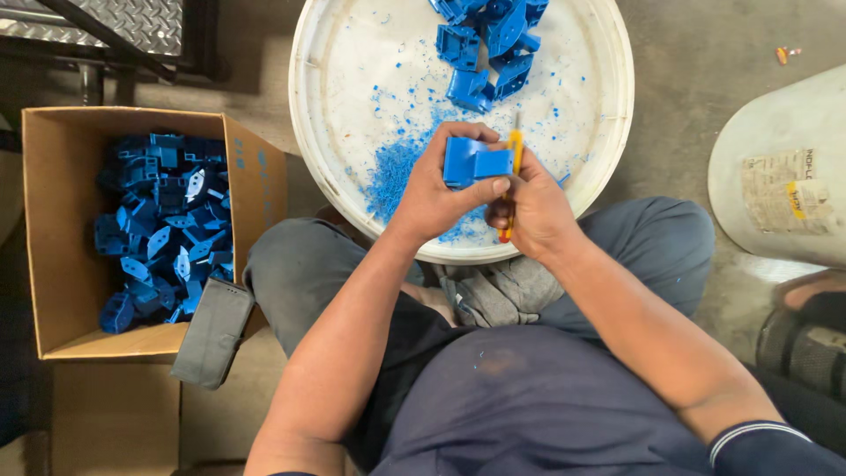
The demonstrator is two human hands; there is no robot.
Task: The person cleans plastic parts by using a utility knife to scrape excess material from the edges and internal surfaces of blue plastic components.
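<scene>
We see the left hand (438, 189) closed around a blue part (474, 161), thumb along its lower edge and fingers curled over the top. The right hand (538, 211) sits just beside it, touching it at the thumb, and is shut on a yellow knife (513, 167) whose handle runs down through the fist and shows orange below it. The blade end stands against the right edge of the part. Both hands hover above the near rim of a white tub (608, 132), the part held over its floor.

Under and just ahead of the hands, blue shavings (392, 167) lie thick on the tub floor and thin out to scattered flecks farther on. Beyond the hands, at the far side of the tub, we see a pile of parts (489, 53) of the same blue.

Well off to the left of the left hand stands a cardboard box (53, 264), open, with many more blue parts (163, 229) heaped inside. A dark wallet (211, 333) leans on its near corner. To the right of the right hand, well apart, lies a pale drum (775, 150) with a worn label. Below the hands we see grey trousers (291, 273), knees spread round the tub.
</scene>
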